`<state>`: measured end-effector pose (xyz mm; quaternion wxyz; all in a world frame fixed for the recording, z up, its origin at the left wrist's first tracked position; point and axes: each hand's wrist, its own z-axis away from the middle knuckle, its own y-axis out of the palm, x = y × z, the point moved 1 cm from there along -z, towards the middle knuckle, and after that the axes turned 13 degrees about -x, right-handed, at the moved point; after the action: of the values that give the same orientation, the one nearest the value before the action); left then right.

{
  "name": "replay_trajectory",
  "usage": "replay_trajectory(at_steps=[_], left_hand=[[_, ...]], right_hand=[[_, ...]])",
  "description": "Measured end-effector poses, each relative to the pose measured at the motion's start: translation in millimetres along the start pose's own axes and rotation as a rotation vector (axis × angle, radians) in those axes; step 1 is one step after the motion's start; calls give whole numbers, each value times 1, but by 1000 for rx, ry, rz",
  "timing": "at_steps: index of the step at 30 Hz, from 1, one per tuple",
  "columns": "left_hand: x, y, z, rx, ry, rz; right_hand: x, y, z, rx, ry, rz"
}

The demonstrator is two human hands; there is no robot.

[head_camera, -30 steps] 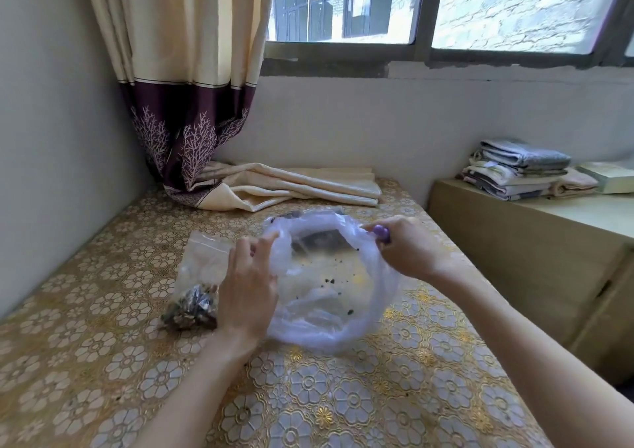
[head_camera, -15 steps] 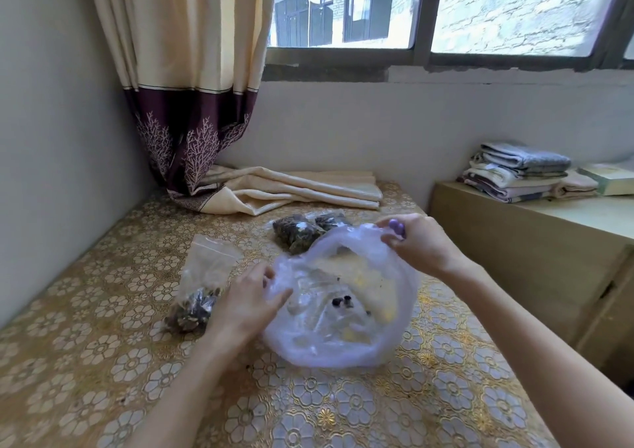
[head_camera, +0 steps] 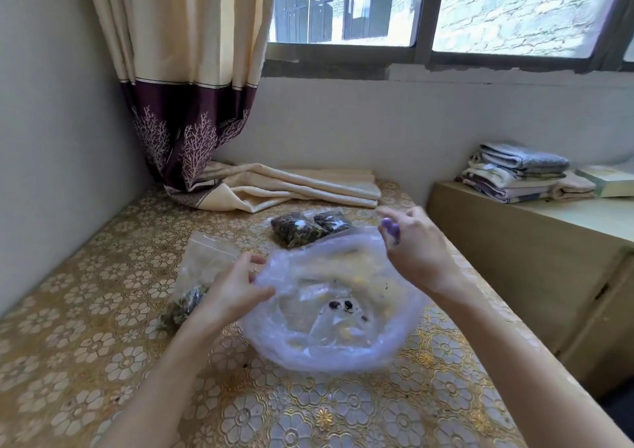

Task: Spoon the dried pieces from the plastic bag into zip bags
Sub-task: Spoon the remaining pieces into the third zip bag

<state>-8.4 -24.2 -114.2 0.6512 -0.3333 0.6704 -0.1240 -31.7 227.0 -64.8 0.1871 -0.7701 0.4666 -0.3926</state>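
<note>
While both hands (head_camera: 236, 293) (head_camera: 417, 253) pinch the bag (head_camera: 329, 313) rim at centre | fingers (head_camera: 255, 260) gripping film; right also spoon (head_camera: 391, 229) | few pieces (head_camera: 341, 305) left | zip bag (head_camera: 199, 276) at 9 o'clock | risk: rim slips, pieces spill onto tabletop (head_camera: 103, 361).

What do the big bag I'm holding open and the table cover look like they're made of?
Plastic bag: thin, soft, cloudy-clear film, likely polyethylene; it crumples and the table pattern shows through. Table cover: probably glossy vinyl or oilcloth printed with gold flowers, judging by its sheen, though I can't be sure.
</note>
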Motion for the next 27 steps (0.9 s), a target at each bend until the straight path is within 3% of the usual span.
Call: replay_trajectory(at_steps=[1, 4, 7, 11, 14, 16, 20, 22, 24, 27], left_hand=[[-5, -2, -4, -13, 14, 23], [-24, -7, -11, -101, 80, 95], [-49, -8, -10, -158, 213, 199], [-72, -5, -3, 31, 314, 446], [-61, -5, -7, -25, 302, 493], [-47, 0, -10, 5, 222, 426], [-32, 14, -8, 97, 39, 454], [-32, 15, -10, 12, 80, 400], [-32, 13, -14, -115, 170, 236], [-38, 10, -10, -176, 331, -44]], right_hand=[[7, 4, 2, 143, 62, -135], [31, 21, 16, 683, 519, -718], [47, 43, 27, 862, 675, -981], [52, 57, 29, 830, 873, -1218], [43, 56, 28, 806, 1039, -1391], [37, 57, 29, 795, 1047, -1421], [41, 59, 32, 861, 912, -1258], [46, 58, 30, 818, 823, -1114], [49, 57, 24, 679, 779, -1019], [51, 54, 16, 534, 746, -947]])
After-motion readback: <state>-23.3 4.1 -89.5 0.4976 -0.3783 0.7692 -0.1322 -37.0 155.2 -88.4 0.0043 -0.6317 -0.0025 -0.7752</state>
